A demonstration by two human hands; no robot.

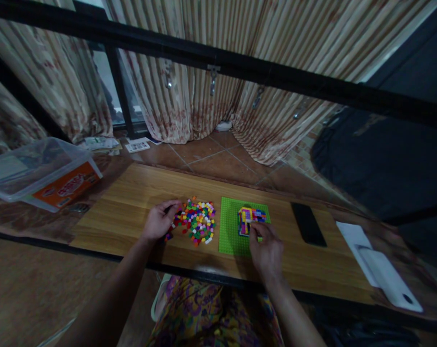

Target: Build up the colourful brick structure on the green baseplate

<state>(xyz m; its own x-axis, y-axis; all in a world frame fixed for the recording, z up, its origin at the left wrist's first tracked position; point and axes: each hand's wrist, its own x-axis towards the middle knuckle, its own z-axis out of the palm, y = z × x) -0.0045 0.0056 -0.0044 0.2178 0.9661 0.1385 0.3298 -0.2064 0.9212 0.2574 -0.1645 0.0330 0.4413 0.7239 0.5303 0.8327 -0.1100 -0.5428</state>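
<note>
A green baseplate [227,236] lies on the wooden board, with a low build of colourful toy bricks [245,215] on it. My right hand [267,248] is over the plate's right part, thumb and forefinger pinched together at the build's near side. Whatever is between those fingertips is too small to tell. To the left of the plate spreads a loose pile of small coloured bricks [200,219]. At that pile's left edge is my left hand [160,221], its fingers curled and thumb close to them. What it holds, if anything, is hidden.
A black phone-like slab [308,224] lies on the wooden board [124,207] to the right. Beyond it are white flat objects [388,277]. A clear plastic box [41,168] with an orange label stands at the left. A dark bar [240,67] crosses above, before striped curtains.
</note>
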